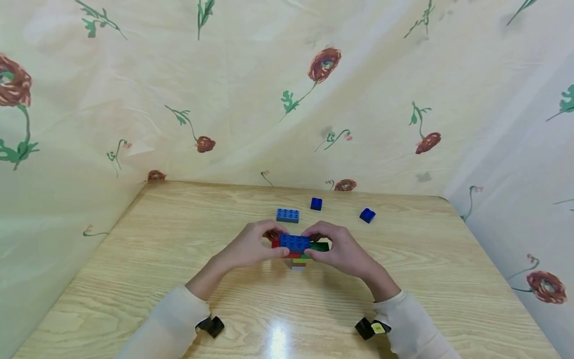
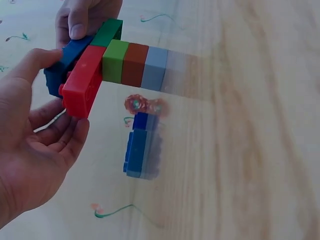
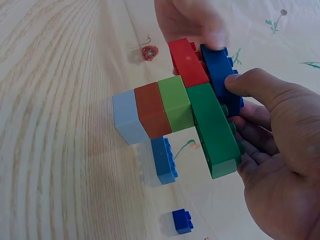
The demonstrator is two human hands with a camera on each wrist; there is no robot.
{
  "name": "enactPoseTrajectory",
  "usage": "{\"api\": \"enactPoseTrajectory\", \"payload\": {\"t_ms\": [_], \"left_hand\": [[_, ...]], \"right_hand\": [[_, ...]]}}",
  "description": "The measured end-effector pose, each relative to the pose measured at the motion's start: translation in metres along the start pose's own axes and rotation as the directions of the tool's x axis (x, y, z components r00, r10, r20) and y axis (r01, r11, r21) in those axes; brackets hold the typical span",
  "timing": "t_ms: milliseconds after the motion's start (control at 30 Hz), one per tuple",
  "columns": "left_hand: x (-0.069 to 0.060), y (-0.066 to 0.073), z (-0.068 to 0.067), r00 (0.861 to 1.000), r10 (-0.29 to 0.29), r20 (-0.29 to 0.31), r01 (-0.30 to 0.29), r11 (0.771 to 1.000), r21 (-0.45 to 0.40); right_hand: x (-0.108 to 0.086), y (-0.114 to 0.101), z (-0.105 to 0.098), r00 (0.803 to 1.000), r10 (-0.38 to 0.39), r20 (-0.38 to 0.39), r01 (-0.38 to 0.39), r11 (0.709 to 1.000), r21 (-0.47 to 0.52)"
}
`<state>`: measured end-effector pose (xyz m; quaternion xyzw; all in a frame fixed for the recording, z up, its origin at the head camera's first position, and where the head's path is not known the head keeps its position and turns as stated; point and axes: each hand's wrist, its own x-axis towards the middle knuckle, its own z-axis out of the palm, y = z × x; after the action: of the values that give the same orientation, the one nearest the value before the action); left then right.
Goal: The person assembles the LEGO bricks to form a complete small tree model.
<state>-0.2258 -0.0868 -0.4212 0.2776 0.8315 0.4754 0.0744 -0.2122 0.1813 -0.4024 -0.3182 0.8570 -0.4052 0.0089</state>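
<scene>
A dark blue eight-stud brick [image 1: 295, 243] lies across the top of a small tower, over a red brick [image 2: 82, 82] and a dark green brick [image 3: 215, 132] set end to end. My left hand [image 1: 253, 244] pinches the left end of the blue brick between thumb and fingers. At the other end, my right hand [image 1: 340, 250] grips it likewise. Red studs show in a narrow gap under the blue brick in the right wrist view; whether it is fully seated I cannot tell. Below come a lime green [image 3: 175, 102], a brown [image 3: 152, 110] and a light blue brick [image 3: 127, 116], stacked upright.
Behind the tower lies a lighter blue eight-stud brick [image 1: 287, 215]. Two small dark blue bricks, one farther back [image 1: 316, 204] and one to the right [image 1: 367, 215], rest on the wooden table [image 1: 179, 214]. A flowered cloth [image 1: 251, 89] hangs around the back and sides.
</scene>
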Motion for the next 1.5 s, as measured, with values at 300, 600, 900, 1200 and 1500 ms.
{"api": "enactPoseTrajectory", "payload": {"t_ms": [300,600,900,1200,1500], "left_hand": [[-0.0009,0.0002,-0.0085,0.998,0.065,-0.014,-0.066,0.997,-0.032],[0.0004,0.0015,-0.0085,0.999,0.049,-0.002,-0.049,0.997,-0.055],[-0.0009,0.0026,-0.0083,1.000,0.022,0.015,-0.021,0.997,-0.077],[-0.0007,0.0022,-0.0106,0.999,-0.013,0.033,0.016,0.997,-0.076],[-0.0006,0.0041,-0.0104,0.999,-0.021,0.036,0.023,0.999,-0.049]], "right_hand": [[0.0011,-0.0014,0.0010,1.000,0.008,0.006,-0.008,1.000,-0.018],[0.0001,0.0008,0.0002,1.000,0.008,-0.001,-0.008,1.000,-0.027],[0.0000,0.0033,0.0012,1.000,0.010,0.007,-0.010,1.000,-0.010],[-0.0006,0.0028,0.0016,1.000,0.012,0.005,-0.012,1.000,-0.020],[-0.0008,0.0038,0.0026,1.000,-0.012,-0.007,0.012,1.000,-0.010]]}}
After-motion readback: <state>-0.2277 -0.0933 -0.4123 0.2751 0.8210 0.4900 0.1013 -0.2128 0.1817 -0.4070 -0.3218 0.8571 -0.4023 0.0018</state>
